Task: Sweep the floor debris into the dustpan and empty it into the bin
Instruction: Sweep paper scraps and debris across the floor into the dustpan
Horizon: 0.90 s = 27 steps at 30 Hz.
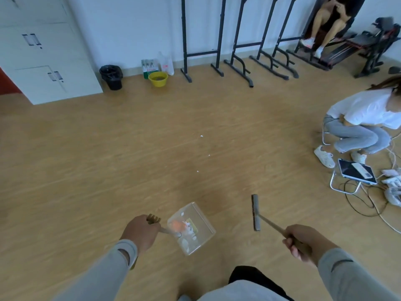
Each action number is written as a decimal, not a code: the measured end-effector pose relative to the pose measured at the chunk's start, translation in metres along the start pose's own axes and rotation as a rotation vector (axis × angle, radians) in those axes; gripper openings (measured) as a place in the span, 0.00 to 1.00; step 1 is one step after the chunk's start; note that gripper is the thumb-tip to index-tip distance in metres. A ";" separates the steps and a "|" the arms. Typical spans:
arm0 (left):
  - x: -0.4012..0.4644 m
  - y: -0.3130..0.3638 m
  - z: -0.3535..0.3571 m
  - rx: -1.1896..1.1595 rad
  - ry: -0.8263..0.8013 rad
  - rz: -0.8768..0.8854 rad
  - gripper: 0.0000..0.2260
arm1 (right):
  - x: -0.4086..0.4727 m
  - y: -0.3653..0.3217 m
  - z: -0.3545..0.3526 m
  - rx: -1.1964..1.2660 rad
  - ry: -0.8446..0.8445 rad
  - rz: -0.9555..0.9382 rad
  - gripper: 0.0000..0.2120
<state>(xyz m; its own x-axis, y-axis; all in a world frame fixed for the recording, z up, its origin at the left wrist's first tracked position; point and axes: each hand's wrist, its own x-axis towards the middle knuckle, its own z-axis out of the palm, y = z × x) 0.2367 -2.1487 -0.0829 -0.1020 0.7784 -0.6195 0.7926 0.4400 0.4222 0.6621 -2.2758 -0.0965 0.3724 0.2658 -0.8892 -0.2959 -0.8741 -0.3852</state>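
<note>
Head view: left hand (140, 232), fingers curled tight round the dustpan handle (154, 220), holds the clear dustpan (192, 228) low over the wood floor (108, 170); orange and white debris (182, 228) lies inside it. Right hand (303, 243) has its fingers wrapped round the broom (256, 212) stick, the brush head just right of the dustpan and apart from it. White scraps (202, 136) lie farther out. A black bin (111, 77) stands by the far wall beside a cabinet (43, 51).
</note>
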 end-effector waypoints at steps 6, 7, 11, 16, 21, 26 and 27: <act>0.037 0.015 -0.018 -0.020 0.039 -0.002 0.10 | 0.032 -0.027 0.004 0.014 0.014 0.088 0.07; 0.045 0.018 -0.021 -0.025 0.044 -0.011 0.11 | 0.040 -0.035 0.005 0.005 0.013 0.103 0.07; 0.077 0.041 -0.035 -0.045 0.071 -0.062 0.11 | 0.074 -0.071 0.009 -0.038 0.050 0.131 0.07; 0.117 0.088 -0.050 -0.014 0.068 -0.128 0.10 | 0.123 -0.120 0.037 -0.001 0.056 0.181 0.11; 0.174 0.146 -0.068 0.035 0.005 -0.232 0.12 | 0.152 -0.169 0.103 0.081 -0.084 0.176 0.22; 0.214 0.182 -0.074 0.031 0.064 -0.198 0.13 | 0.153 -0.215 0.143 0.132 -0.249 0.181 0.08; 0.220 0.188 -0.077 0.030 0.051 -0.225 0.14 | 0.153 -0.225 0.143 0.142 -0.267 0.180 0.07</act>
<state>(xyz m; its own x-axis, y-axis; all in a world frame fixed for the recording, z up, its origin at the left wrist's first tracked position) 0.3172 -1.8598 -0.0886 -0.3079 0.6838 -0.6615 0.7640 0.5921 0.2564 0.6593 -1.9807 -0.1811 0.0652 0.2263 -0.9719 -0.4618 -0.8565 -0.2304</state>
